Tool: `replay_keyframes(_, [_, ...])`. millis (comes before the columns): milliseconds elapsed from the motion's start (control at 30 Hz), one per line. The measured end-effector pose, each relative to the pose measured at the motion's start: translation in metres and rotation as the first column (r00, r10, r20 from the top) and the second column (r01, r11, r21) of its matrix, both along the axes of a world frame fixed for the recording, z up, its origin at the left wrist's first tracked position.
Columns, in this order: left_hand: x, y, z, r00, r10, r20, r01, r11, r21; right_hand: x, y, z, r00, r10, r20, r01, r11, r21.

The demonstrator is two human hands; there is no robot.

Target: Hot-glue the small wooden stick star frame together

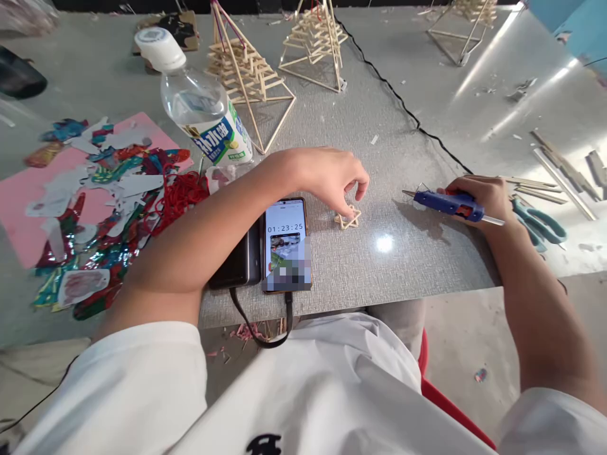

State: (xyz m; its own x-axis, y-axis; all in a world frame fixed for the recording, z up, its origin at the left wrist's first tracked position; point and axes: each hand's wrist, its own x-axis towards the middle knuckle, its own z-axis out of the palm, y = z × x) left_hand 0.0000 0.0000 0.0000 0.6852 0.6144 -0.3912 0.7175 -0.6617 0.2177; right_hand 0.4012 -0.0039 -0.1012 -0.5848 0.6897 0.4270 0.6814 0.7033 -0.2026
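Observation:
My left hand [336, 180] reaches over the phone with its fingers bent. Its thumb tip meets a small star-like frame of thin wooden sticks [349, 221] on the grey tabletop; part of the grip is hidden behind the hand. To the right, my right hand [478, 193] is closed around a blue hot glue gun [443, 203]. The gun's nozzle points left toward the small frame, apart from it, and a clear glue stick [493, 220] sticks out of its rear. Teal-handled scissors [545, 222] lie beside my right wrist.
A phone [287, 218] is cabled near a black power bank [244, 259]. Behind stand a water bottle [203, 107] and stick pyramids [251, 79]. Red cord [177, 199] and shiny scraps cover a pink sheet [14, 196] at left. Loose sticks [564, 167] lie right; a black cable [393, 95] crosses the table.

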Motion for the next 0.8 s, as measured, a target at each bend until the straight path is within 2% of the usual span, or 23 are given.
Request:
replay_keyframes(200, [0.003, 0.001, -0.008, 0.999, -0.011, -0.037, 0.01, 1.0, -0.028, -0.003, -0.001, 0.001, 0.998, -0.056, -0.011, 0.055, 0.997, -0.055])
replay_keyframes(467, [-0.001, 0.003, -0.007, 0.994, -0.016, -0.108, 0.004, 0.993, -0.115, -0.011, -0.003, 0.008, 0.993, -0.113, -0.02, 0.11, 0.987, -0.118])
replay_keyframes(667, [0.0, 0.003, -0.013, 0.99, -0.005, -0.139, -0.007, 0.996, -0.086, -0.012, -0.004, 0.009, 0.991, -0.129, -0.03, 0.124, 0.985, -0.123])
replay_keyframes(800, [0.0, 0.003, -0.011, 0.991, 0.003, -0.135, -0.016, 0.995, -0.099, -0.01, -0.003, 0.005, 0.992, -0.116, -0.052, 0.11, 0.988, -0.107])
